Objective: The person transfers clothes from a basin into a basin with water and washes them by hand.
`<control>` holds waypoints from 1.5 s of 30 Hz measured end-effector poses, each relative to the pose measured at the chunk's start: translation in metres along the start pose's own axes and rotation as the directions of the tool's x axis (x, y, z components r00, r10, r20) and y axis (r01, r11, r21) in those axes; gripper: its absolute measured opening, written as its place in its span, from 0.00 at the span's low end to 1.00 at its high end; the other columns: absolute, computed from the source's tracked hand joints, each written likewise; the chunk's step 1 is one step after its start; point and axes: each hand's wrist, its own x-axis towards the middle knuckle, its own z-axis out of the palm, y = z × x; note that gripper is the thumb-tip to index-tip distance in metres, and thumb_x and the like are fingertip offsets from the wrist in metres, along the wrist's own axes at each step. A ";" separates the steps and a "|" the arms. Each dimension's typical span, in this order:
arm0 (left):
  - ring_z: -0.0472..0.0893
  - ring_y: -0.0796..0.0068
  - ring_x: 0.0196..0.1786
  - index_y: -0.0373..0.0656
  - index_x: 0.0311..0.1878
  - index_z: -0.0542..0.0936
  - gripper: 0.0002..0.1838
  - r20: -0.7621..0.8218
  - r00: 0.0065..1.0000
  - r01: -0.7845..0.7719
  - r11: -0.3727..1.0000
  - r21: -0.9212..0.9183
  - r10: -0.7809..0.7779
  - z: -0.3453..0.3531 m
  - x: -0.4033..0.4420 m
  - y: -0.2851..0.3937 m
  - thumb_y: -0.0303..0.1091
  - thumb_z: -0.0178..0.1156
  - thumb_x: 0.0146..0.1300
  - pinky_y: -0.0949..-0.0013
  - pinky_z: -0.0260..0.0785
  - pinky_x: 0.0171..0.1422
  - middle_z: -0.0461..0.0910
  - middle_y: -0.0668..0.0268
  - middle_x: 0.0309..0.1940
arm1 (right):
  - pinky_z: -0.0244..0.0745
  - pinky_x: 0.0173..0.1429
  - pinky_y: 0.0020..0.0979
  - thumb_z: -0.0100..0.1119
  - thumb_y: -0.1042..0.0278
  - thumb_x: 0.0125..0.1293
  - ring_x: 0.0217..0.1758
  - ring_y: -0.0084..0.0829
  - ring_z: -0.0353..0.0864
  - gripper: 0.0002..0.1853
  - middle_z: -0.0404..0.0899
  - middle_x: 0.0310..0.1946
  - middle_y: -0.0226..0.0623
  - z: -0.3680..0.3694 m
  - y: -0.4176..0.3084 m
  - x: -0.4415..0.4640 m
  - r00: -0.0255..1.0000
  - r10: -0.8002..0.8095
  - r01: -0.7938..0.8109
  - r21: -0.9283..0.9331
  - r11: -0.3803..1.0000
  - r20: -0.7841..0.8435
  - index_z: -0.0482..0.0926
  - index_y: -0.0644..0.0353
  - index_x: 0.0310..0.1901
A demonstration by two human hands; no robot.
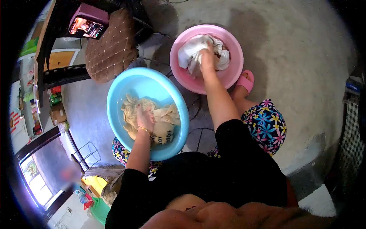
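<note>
My left hand, with a thin yellow bracelet at the wrist, is inside the light blue basin. Its fingers are partly sunk in a cream cloth and look closed on it. Dark printed letters mark the cloth's lower part. My right hand reaches into the pink basin and grips a white cloth there. Folds of fabric hide some of its fingertips. More white and brownish cloth lies bunched around that hand.
Beside the blue basin stands a brown quilted stool. Above it is a lit phone screen against a pink box. A foot in a pink slipper rests right of the pink basin. Shelves with goods line the left side.
</note>
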 end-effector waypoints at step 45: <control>0.63 0.78 0.13 0.38 0.43 0.71 0.33 0.013 1.000 0.012 1.000 -0.011 -0.012 0.006 0.019 -0.002 0.65 0.44 0.58 0.78 0.52 0.17 0.67 0.72 0.12 | 0.70 0.54 0.44 0.40 0.67 0.51 0.49 0.45 0.74 0.19 0.74 0.45 0.46 -0.044 -0.172 -0.016 0.957 -0.065 0.221 0.567 0.793 -0.282 0.73 0.69 0.42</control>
